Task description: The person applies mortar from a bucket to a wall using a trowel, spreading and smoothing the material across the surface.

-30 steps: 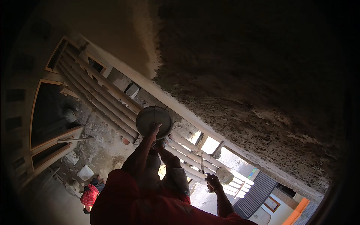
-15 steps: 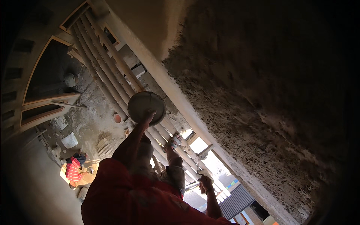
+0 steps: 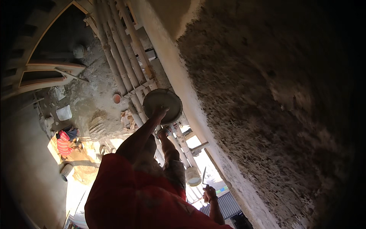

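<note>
Our left hand (image 3: 158,115) grips the round dark pan (image 3: 157,100), its arm stretched forward; fingers overlap the pan's near half, though we cannot make out the hold beneath. Our right hand (image 3: 210,192) is closed around the trowel's (image 3: 204,177) handle, low at the right, forearm rising from the lower edge and blade pointing upward. The pan is above our bent leg (image 3: 174,162), over wooden poles (image 3: 126,63). A pale bucket (image 3: 193,176) is just left of the trowel. Beyond, a rough wall (image 3: 263,114) fills the right, and a co-worker in red stripes (image 3: 64,144) bends at the lower left.
</note>
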### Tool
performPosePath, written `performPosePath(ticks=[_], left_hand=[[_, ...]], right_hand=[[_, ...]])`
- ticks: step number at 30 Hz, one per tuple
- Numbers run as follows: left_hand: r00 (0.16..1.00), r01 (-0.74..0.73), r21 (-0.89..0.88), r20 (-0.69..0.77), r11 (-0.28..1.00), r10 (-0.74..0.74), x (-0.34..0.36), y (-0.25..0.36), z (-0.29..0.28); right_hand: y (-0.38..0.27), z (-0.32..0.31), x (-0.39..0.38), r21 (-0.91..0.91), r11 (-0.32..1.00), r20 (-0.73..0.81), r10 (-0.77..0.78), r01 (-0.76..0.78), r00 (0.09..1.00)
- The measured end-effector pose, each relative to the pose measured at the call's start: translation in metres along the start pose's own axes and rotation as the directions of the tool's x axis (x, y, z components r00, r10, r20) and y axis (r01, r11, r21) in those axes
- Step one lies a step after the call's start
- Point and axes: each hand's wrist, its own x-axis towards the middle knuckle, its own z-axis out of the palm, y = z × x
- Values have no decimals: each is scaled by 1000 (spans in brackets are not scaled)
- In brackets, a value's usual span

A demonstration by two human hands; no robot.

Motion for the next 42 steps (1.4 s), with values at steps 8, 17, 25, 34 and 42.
performPosePath(ticks=[8,17,25,34,42], left_hand=[[979,181,-197,-58,964,-196,-9,-54,41],[976,150,-291,-107,945,-188,-54,-39,37],[973,-58,-20,-224,998,52,-28,-126,49],[855,-264,837,-28,479,519,-24,-191,60],[905,-175,638,-196,750,377,-29,-241,85]], right_hand=[[-58,3,-14,34,993,-14,-113,114,993],[-113,42,-26,81,968,103,-243,236,964],[-39,2,25,-27,984,149,-172,178,974],[44,-95,66,-181,981,81,-56,70,995],[56,-115,73,-177,984,48,-18,26,999]])
